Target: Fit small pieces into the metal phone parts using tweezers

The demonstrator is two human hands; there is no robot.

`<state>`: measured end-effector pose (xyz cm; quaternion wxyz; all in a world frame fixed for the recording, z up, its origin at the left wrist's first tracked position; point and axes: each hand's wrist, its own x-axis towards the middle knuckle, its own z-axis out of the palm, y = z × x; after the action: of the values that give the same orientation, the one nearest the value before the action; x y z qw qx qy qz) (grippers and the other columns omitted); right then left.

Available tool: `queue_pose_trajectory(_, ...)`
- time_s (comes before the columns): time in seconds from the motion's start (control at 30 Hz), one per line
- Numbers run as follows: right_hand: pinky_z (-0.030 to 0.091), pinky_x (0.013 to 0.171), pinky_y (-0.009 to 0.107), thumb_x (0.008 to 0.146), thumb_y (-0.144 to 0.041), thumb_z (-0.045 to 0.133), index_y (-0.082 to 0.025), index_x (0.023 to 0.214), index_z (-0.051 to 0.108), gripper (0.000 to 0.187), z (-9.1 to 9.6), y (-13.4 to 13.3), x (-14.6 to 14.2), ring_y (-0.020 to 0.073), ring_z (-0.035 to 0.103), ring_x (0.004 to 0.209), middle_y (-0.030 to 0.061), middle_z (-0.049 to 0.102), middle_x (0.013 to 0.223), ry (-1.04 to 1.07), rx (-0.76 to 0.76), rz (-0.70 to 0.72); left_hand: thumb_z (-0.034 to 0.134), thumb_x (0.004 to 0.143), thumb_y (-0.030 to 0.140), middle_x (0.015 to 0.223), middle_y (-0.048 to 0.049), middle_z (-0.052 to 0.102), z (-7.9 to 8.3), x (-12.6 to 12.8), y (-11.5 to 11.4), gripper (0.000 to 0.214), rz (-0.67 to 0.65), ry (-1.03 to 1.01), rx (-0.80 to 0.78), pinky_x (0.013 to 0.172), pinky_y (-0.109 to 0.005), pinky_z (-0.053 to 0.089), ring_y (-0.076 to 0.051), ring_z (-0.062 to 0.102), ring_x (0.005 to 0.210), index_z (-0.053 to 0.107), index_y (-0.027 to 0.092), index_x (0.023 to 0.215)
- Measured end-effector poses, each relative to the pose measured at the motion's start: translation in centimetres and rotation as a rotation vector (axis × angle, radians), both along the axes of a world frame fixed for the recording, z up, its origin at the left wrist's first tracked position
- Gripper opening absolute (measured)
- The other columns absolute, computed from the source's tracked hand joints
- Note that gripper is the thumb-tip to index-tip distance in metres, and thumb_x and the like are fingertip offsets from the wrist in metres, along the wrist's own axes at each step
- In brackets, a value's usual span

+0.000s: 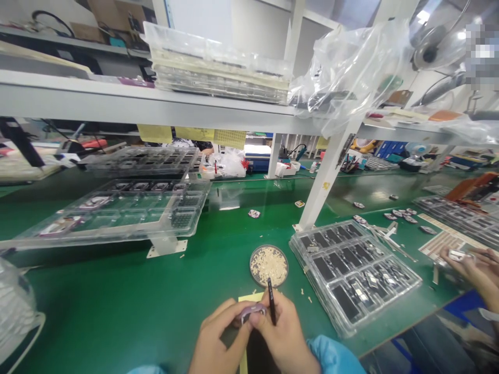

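Between my two hands, at the bottom middle, is a small purple-rimmed oval device casing. My left hand grips its left side with the fingers wrapped round it. On the other side, my right hand pinches the casing and also holds a thin black pen-like tool that points up. Part of the casing is hidden by the fingers. Just beyond the hands stands a round dish full of small pale pieces. Below the hands lie a yellow sheet and a dark flat thing.
Clear plastic trays with dark parts lie to the right, beside a white post. Another tray rests raised at left. Loose small casings dot the green bench. At far right, a co-worker's hand holds a similar part.
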<state>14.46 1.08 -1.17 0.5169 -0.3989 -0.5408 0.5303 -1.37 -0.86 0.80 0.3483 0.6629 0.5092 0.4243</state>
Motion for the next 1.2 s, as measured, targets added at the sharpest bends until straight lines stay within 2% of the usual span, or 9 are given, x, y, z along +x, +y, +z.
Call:
queue_pose_trajectory(0.1, 0.042, 0.064, 0.026, 0.084, -0.054, 0.081, -0.016, 0.081, 0.062, 0.043, 0.3, 0.3, 0.8, 0.0194, 0.057, 0.07, 0.0035, 0.065, 0.075, -0.013, -0.057, 0.049, 0.065, 0.093, 0.037, 0.086, -0.0044, 0.072, 0.0, 0.2, 0.3, 0.026, 0.011, -0.016, -0.048, 0.072, -0.023, 0.053, -0.02, 0.066, 0.079, 0.079, 0.027, 0.112)
queue_pose_trajectory(0.2, 0.046, 0.07, 0.028, 0.095, -0.054, 0.07, -0.015, 0.085, 0.067, 0.04, 1.0, 0.7, 2.3, 0.0224, 0.061, 0.079, 0.0057, 0.067, 0.083, -0.119, -0.036, 0.104, 0.067, 0.091, 0.035, 0.086, -0.0046, 0.071, 0.1, 0.2, 0.6, 0.024, 0.001, -0.02, -0.089, 0.073, -0.024, 0.053, -0.02, 0.065, 0.078, 0.079, 0.026, 0.11)
queue_pose_trajectory(0.3, 0.047, 0.076, 0.029, 0.103, -0.048, 0.06, -0.017, 0.087, 0.069, 0.036, 2.1, 1.3, 3.8, 0.0231, 0.063, 0.085, 0.0051, 0.067, 0.086, -0.221, 0.06, 0.002, 0.066, 0.091, 0.033, 0.088, -0.0052, 0.071, 0.1, 0.1, 0.5, 0.021, -0.013, 0.007, -0.079, 0.077, -0.025, 0.052, -0.022, 0.065, 0.081, 0.08, 0.027, 0.106)
queue_pose_trajectory(0.37, 0.047, 0.077, 0.029, 0.102, -0.041, 0.063, -0.019, 0.09, 0.071, 0.027, 2.8, 1.5, 4.4, 0.0221, 0.063, 0.086, 0.0038, 0.066, 0.087, -0.285, 0.154, -0.046, 0.063, 0.093, 0.032, 0.091, -0.0053, 0.071, 0.0, 0.0, 0.5, 0.021, -0.042, 0.022, -0.067, 0.081, -0.026, 0.051, -0.022, 0.065, 0.086, 0.079, 0.027, 0.106)
queue_pose_trajectory(0.47, 0.045, 0.072, 0.028, 0.098, -0.031, 0.071, -0.02, 0.087, 0.072, 0.016, 3.4, 1.6, 4.4, 0.0196, 0.061, 0.081, 0.0023, 0.064, 0.085, -0.4, 0.283, 0.074, 0.059, 0.096, 0.031, 0.092, -0.0051, 0.069, -0.2, 0.0, 0.5, 0.024, -0.083, 0.035, -0.065, 0.082, -0.026, 0.05, -0.021, 0.064, 0.089, 0.077, 0.027, 0.112)
queue_pose_trajectory(0.7, 0.041, 0.066, 0.027, 0.098, -0.024, 0.072, -0.019, 0.093, 0.073, 0.007, 1.9, 1.6, 3.9, 0.0171, 0.058, 0.074, 0.0017, 0.06, 0.082, -0.503, 0.43, 0.163, 0.062, 0.093, 0.029, 0.081, -0.0045, 0.065, -0.3, 0.2, 0.7, 0.027, -0.013, 0.066, -0.115, 0.071, -0.026, 0.047, -0.02, 0.061, 0.077, 0.077, 0.021, 0.114)
queue_pose_trajectory(0.9, 0.042, 0.069, 0.027, 0.101, -0.024, 0.068, -0.024, 0.101, 0.075, 0.007, 1.7, 1.6, 4.1, 0.017, 0.06, 0.079, 0.0011, 0.058, 0.088, -0.583, 0.432, 0.192, 0.059, 0.092, 0.029, 0.08, -0.0044, 0.063, -0.3, 0.2, 0.8, 0.028, -0.018, 0.073, -0.121, 0.07, -0.026, 0.046, -0.02, 0.06, 0.076, 0.077, 0.019, 0.112)
queue_pose_trajectory(1.07, 0.04, 0.072, 0.027, 0.099, -0.011, 0.063, -0.023, 0.102, 0.066, 0.013, 2.5, 1.5, 3.9, 0.0177, 0.059, 0.085, 0.0007, 0.058, 0.098, -0.697, 0.368, 0.282, 0.057, 0.093, 0.028, 0.082, -0.0049, 0.064, -0.5, 0.1, 1.0, 0.03, -0.053, 0.093, -0.153, 0.074, -0.027, 0.047, -0.021, 0.062, 0.08, 0.076, 0.019, 0.114)
queue_pose_trajectory(1.2, 0.04, 0.074, 0.026, 0.097, -0.012, 0.063, -0.022, 0.09, 0.059, 0.014, 2.9, 3.1, 4.5, 0.0176, 0.058, 0.085, -0.0018, 0.058, 0.093, -0.566, 0.308, 0.253, 0.057, 0.092, 0.03, 0.087, -0.0047, 0.066, -0.9, -0.3, 1.3, 0.029, -0.034, 0.097, -0.166, 0.076, -0.029, 0.046, -0.022, 0.061, 0.083, 0.075, 0.022, 0.113)
